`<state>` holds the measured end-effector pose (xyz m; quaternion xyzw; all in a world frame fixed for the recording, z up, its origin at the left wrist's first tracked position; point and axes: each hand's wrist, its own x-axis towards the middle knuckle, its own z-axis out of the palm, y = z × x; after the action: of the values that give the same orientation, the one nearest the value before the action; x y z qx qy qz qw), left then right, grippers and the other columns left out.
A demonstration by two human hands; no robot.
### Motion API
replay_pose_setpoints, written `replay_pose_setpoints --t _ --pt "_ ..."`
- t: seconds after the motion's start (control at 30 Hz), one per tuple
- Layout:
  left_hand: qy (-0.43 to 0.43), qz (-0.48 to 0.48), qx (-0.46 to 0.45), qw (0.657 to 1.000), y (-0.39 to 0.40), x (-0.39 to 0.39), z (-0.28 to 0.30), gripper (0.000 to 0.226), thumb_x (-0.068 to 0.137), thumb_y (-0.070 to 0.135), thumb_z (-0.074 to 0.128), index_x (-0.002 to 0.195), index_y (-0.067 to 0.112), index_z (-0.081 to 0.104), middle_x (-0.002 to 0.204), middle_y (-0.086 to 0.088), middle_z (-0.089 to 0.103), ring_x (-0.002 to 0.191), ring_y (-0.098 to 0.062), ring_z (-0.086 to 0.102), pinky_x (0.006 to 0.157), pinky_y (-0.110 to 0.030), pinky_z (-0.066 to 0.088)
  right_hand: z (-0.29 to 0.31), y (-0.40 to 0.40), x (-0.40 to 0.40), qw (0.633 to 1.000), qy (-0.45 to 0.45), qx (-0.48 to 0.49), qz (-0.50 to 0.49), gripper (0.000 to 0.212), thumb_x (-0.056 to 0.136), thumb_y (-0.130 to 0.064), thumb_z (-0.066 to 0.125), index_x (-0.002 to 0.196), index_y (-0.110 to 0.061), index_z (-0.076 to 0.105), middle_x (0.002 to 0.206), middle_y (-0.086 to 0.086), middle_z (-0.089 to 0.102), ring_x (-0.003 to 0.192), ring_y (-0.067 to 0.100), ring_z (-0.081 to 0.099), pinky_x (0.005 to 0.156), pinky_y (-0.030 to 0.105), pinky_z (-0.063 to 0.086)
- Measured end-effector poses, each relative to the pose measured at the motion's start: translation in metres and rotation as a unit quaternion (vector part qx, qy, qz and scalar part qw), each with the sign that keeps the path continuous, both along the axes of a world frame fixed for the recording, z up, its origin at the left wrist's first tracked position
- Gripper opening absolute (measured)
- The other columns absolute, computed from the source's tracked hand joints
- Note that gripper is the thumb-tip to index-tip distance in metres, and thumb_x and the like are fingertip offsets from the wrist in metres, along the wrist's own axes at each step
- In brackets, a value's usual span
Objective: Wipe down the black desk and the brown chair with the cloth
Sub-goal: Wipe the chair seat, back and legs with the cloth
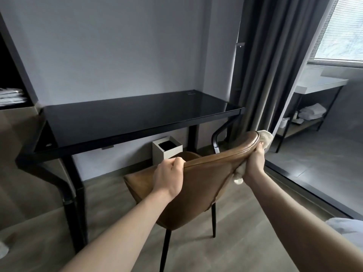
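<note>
A left hand [169,178] grips the brown leather chair [198,185]; the right hand [254,161] presses a cream fluffy cloth [267,139] to its right edge, near the glossy black desk [127,118] and a white square bin [167,149], its contents dark and unclear.

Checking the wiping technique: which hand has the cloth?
The right hand, at the far end of the brown chair backrest, presses the cream cloth there. The left hand grips the top edge bare.

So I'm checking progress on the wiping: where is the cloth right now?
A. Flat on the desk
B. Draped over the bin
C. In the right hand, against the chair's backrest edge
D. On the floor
C: the right hand presses the cloth around the chair backrest's edge.
</note>
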<state>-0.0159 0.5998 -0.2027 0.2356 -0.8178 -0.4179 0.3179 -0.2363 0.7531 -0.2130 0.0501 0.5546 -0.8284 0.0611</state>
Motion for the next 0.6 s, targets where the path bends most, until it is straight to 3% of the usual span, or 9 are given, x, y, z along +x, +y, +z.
replay_pose_setpoints --t 0.1,0.23,0.3,0.4,0.6 --pt "-0.001 0.002 -0.007 1.000 0.001 0.001 0.002 0.042 0.089 0.044 0.028 0.054 0.020 0.035 0.043 0.011 0.036 0.049 -0.008 0.044 0.052 -0.021 0.028 0.002 -0.001 0.023 1.000 -0.003 0.004 0.005 0.061 0.096 -0.070 0.044 0.145 -0.037 0.057 0.129 0.001 0.071 0.119 0.022 0.065 0.112 0.046 0.047" --pt "-0.008 0.012 0.004 1.000 0.003 0.003 0.007 0.041 0.086 0.045 0.030 0.057 0.017 0.037 0.050 0.008 0.041 0.055 -0.013 0.043 0.058 -0.028 0.031 -0.002 -0.005 0.074 0.999 -0.040 -0.003 -0.003 0.067 0.094 -0.066 0.049 0.153 -0.035 0.048 0.146 0.002 0.059 0.131 0.022 0.056 0.119 0.046 0.038" --pt "-0.017 0.013 0.016 1.000 0.004 0.005 0.010 0.044 0.085 0.046 0.029 0.060 0.012 0.041 0.056 0.002 0.046 0.059 -0.016 0.047 0.060 -0.031 0.034 0.004 -0.009 0.115 0.999 -0.048 -0.009 0.005 0.061 0.106 -0.054 0.048 0.163 -0.036 0.033 0.153 -0.002 0.047 0.135 0.022 0.048 0.116 0.041 0.035" --pt "-0.028 0.013 0.037 0.999 0.003 0.006 0.011 0.050 0.084 0.048 0.031 0.065 0.007 0.053 0.067 -0.005 0.059 0.071 -0.023 0.057 0.066 -0.035 0.041 0.014 -0.023 0.182 0.997 -0.044 -0.007 0.064 0.071 0.110 -0.048 0.047 0.168 -0.040 0.005 0.149 -0.009 0.036 0.137 0.021 0.043 0.119 0.045 0.033" --pt "-0.035 -0.003 0.058 0.998 0.003 0.008 0.014 0.061 0.085 0.048 0.034 0.081 -0.003 0.067 0.076 -0.007 0.067 0.078 -0.024 0.061 0.069 -0.034 0.043 0.020 -0.029 0.207 0.996 -0.041 0.013 0.073 0.072 0.110 -0.054 0.040 0.168 -0.037 0.001 0.166 -0.002 0.030 0.150 0.029 0.038 0.123 0.048 0.031"
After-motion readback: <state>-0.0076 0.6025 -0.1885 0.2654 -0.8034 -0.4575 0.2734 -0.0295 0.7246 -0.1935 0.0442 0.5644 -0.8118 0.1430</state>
